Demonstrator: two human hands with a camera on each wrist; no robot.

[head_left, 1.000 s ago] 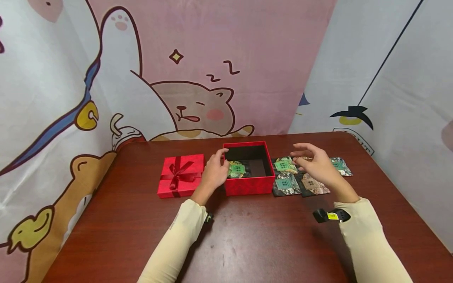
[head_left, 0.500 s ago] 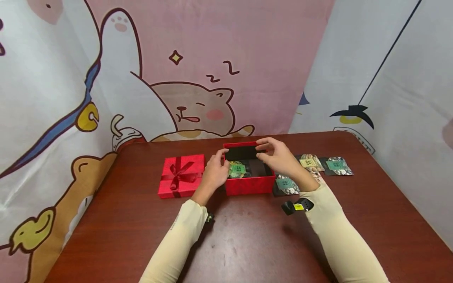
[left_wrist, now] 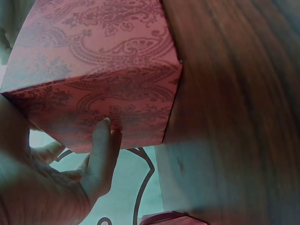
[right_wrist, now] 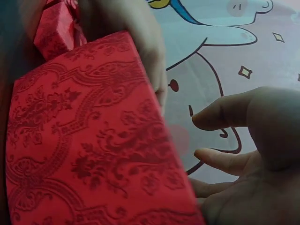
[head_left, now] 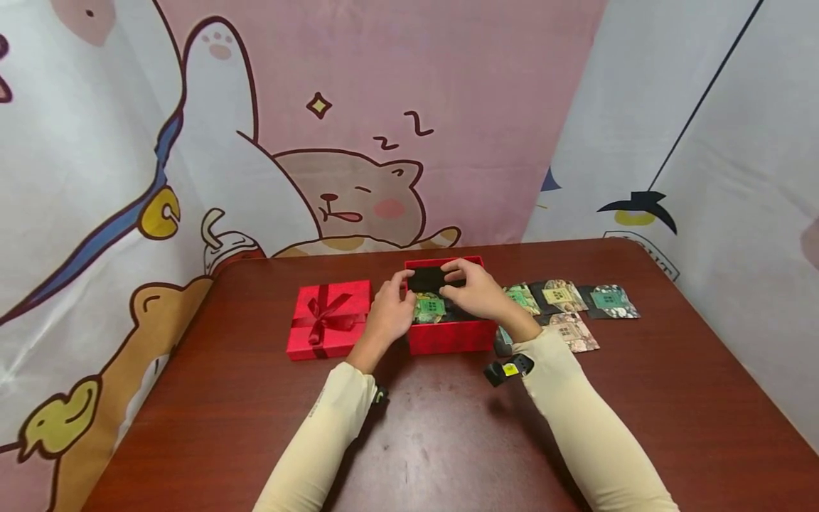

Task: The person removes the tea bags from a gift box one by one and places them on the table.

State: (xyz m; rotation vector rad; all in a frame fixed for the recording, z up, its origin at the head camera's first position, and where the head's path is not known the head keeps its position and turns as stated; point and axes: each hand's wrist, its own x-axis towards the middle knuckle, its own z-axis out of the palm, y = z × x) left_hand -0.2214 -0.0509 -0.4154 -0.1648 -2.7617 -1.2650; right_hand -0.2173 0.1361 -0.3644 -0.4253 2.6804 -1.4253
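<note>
In the head view, the red gift box stands lidless on the table, its inside black. A dark packet with a green label lies in its left part. My left hand holds the box's left wall; in the left wrist view, fingers rest against the patterned outer side. Over the box's right part hovers my right hand, fingers bent and spread. In the right wrist view, thumb and fingers stand apart with nothing visible between them. This hand hides the right part of the box's inside.
The red lid with a ribbon bow lies left of the box. Several packets lie to the right, among them a yellow-labelled one, a teal-labelled one and a brown-labelled one. A cartoon-printed cloth hangs behind the table.
My right hand has moved left from above the packets to over the gift box, uncovering packets on the right. The left hand and the box have stayed in place.
</note>
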